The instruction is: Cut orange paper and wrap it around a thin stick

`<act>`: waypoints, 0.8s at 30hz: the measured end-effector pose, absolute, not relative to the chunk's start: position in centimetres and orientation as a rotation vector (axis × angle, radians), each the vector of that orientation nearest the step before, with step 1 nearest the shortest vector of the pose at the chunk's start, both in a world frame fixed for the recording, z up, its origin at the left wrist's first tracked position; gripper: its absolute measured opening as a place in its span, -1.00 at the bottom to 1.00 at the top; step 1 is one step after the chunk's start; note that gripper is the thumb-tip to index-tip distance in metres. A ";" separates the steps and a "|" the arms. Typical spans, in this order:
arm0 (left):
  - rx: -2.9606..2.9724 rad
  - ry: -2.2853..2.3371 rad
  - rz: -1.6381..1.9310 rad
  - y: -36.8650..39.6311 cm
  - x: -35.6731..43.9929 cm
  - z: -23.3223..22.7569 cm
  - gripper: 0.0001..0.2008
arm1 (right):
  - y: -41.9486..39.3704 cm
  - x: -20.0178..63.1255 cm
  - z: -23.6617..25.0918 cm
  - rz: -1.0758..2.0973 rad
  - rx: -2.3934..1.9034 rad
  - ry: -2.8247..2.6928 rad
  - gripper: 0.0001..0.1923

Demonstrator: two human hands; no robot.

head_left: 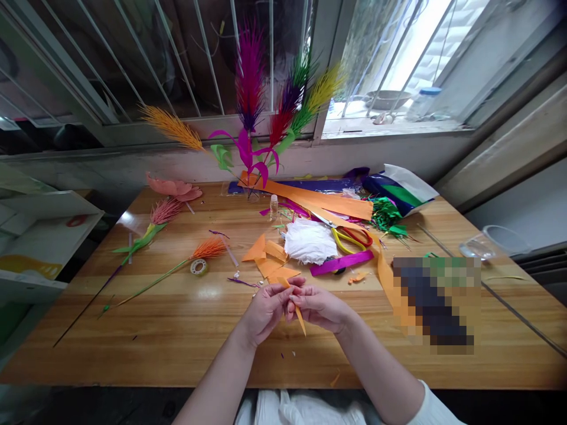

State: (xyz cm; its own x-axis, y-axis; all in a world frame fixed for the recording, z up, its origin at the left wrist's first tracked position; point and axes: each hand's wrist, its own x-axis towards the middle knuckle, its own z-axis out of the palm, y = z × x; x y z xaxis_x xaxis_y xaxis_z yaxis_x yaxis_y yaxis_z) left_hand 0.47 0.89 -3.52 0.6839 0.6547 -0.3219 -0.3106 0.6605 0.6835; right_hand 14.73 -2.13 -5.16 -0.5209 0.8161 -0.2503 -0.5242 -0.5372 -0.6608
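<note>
My left hand [269,310] and my right hand [319,306] meet over the front middle of the table, fingertips pinched together. Between them is a narrow, pointed piece of orange paper [300,321], its tip sticking out below the fingers; the fingers hide its middle. Just beyond my hands lie several cut orange paper pieces [267,258]. A white crumpled cloth or tissue [310,241] sits behind them to the right. Scissors with yellow and red handles [349,239] rest beside the white piece, next to a magenta strip [342,262].
Feathery paper flowers stand in a small glass [254,193] at the back. An orange flower stem [163,280], a pink flower stem [142,241] and a tape roll [199,267] lie left. On the right are a long rod [500,295], a clear cup [481,245] and a blurred-out patch [436,304].
</note>
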 end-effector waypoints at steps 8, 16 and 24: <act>0.466 0.567 0.459 0.9 0.5 -4.8 -0.77 | -2.2 15.1 -4.2 2.055 -0.827 -0.981 -0.76; 0.424 0.605 0.502 0.8 1.3 -4.9 -0.75 | -2.3 15.1 -4.0 1.980 -0.914 -1.086 -0.71; 0.592 0.506 0.426 1.4 0.3 -3.9 -0.66 | -2.2 15.4 -4.6 2.113 -0.689 -0.944 -0.75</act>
